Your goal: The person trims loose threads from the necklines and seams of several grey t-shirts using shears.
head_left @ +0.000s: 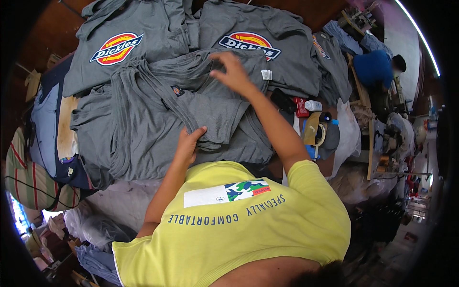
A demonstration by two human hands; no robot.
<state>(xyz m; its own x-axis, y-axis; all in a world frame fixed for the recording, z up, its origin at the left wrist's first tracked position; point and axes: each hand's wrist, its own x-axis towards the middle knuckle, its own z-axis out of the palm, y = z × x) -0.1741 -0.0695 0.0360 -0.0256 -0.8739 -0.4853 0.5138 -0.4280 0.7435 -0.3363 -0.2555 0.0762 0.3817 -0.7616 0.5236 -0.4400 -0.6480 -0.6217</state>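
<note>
A heap of grey T-shirts (138,129) lies in front of me, its layers bunched and partly folded over. My left hand (189,143) grips the near edge of the shirt on top, thumb above the cloth and fingers hidden beneath it. Over the far side of that shirt, my right hand (232,71) is raised with its fingers apart and curved, holding nothing. A white care tag (267,74) shows on the cloth to the right of it. Between my hands, a small dark neck label (177,91) sits on the grey fabric.
Behind the heap lie more grey shirts (167,36) with a colourful printed badge. At the right are a red box (301,107), a white bottle (313,105) and a tape roll (319,134). Farther right, a person in blue (373,68) bends forward. A striped cushion (36,174) lies left.
</note>
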